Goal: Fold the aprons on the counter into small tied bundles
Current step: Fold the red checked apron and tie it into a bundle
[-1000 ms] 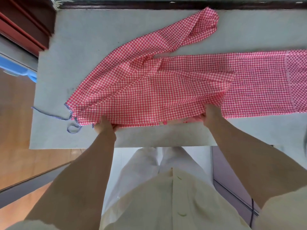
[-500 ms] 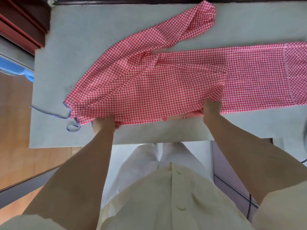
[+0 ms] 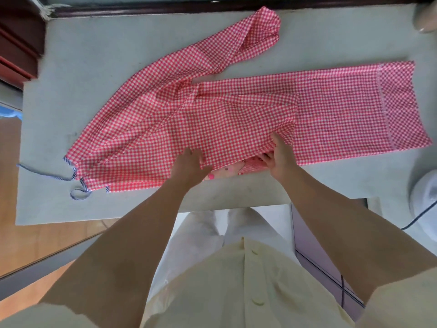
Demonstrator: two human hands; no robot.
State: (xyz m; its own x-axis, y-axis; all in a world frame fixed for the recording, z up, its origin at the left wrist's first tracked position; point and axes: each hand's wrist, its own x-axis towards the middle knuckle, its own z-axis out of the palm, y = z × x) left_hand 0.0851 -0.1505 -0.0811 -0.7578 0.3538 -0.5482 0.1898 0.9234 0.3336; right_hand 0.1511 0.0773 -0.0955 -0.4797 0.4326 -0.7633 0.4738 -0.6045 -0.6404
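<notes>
A pale grey flat desk (image 3: 94, 67) carries a red-and-white checked cloth apron (image 3: 236, 119), spread lengthwise and partly folded over itself. The right grip (image 3: 280, 157) pinches the apron's near folded edge, fingers curled beneath. The left grip (image 3: 189, 164) rests on the cloth nearby, fingers straight. A blue-striped tie cord (image 3: 78, 185) trails off the apron's left corner.

A red-and-white gingham apron (image 3: 236, 119) lies spread flat along the counter (image 3: 94, 55), partly folded over itself. One loose end angles toward the far edge. Its blue-striped tie (image 3: 47, 172) trails near the left edge.
</notes>
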